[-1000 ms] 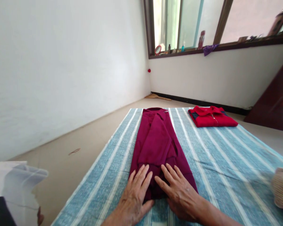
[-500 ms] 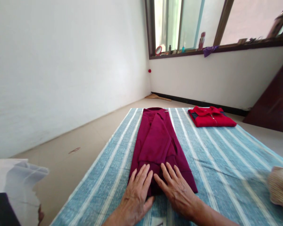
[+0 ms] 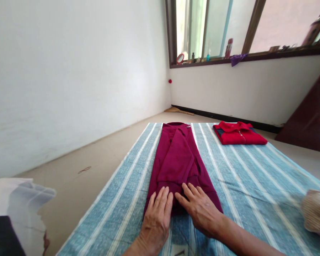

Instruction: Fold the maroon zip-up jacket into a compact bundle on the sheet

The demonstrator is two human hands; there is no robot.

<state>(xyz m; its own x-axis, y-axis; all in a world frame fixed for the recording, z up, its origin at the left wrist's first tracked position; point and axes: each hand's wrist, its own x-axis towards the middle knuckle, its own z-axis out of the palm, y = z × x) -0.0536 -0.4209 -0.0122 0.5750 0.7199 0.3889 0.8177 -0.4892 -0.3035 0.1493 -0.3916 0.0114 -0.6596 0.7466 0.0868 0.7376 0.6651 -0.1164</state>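
Note:
A maroon fleece garment [image 3: 176, 160], folded lengthwise into a long narrow strip, lies on a blue-and-white striped sheet [image 3: 242, 199]. My left hand [image 3: 156, 220] rests on its near end, fingers spread slightly and holding nothing. My right hand [image 3: 200, 209] lies beside it, its fingertips pressing on the same fold. A folded red zip jacket [image 3: 238, 134] with dark trim sits near the far edge of the sheet, well beyond both hands.
A beige woven item [image 3: 317, 211] sits at the sheet's right edge. White plastic [image 3: 18, 202] lies at lower left. Beyond the sheet are a tiled floor, a dark board [image 3: 306, 117] leaning on the wall, a broom [image 3: 179, 111], and a windowsill [image 3: 242, 58] with small bottles.
The garment's near end sits slightly farther from me, under my hands. My fingers have shifted on the fold. The view has tilted slightly.

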